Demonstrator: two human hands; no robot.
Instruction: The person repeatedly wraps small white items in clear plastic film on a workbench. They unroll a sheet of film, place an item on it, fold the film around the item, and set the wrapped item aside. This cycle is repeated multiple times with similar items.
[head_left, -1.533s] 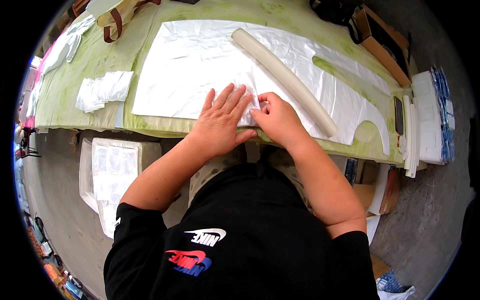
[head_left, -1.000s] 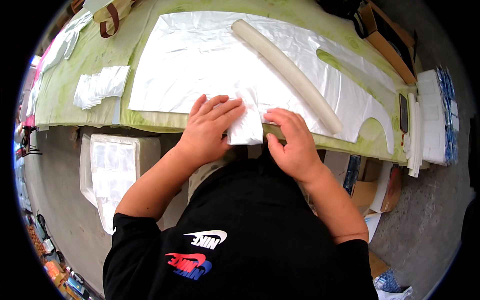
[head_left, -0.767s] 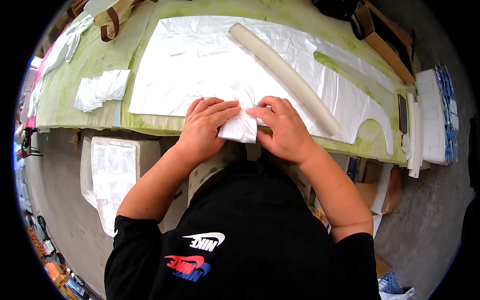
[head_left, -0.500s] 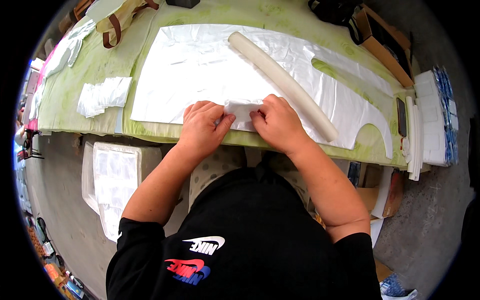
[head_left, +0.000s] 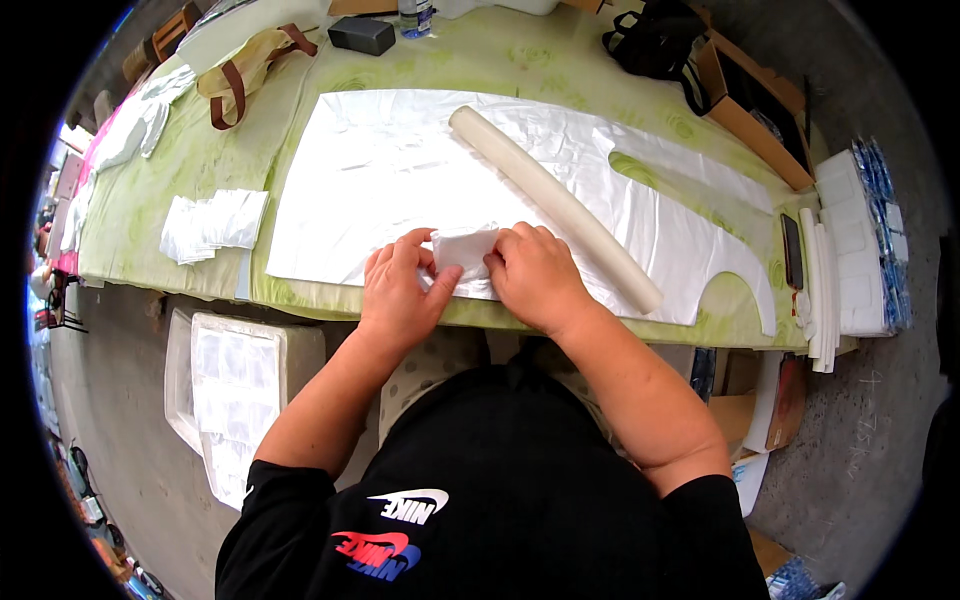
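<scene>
Between my two hands is a small folded white plastic packet (head_left: 466,247). My left hand (head_left: 400,285) grips its left side, thumb in front and fingers at the edge. The fingers of my right hand (head_left: 540,275) are bent and pinch the packet's right edge. Under both hands a white plastic apron (head_left: 350,180) lies spread flat, its curved cut-outs toward the right. A long off-white tube (head_left: 555,205) rests diagonally across the apron, just beyond my right hand.
A green patterned cloth covers the table (head_left: 540,50). Flat white packets (head_left: 213,225) lie overlapped on the left. Below the table edge stands a clear bin (head_left: 240,400) of similar packets. A phone (head_left: 792,250) and white rolls (head_left: 820,290) are far right, near an open cardboard box (head_left: 760,110).
Both hands have shifted slightly left with the folded packet, which now stands up more and looks narrower. The view has tilted up, showing more of the table's far side. The tube stays on the apron.
</scene>
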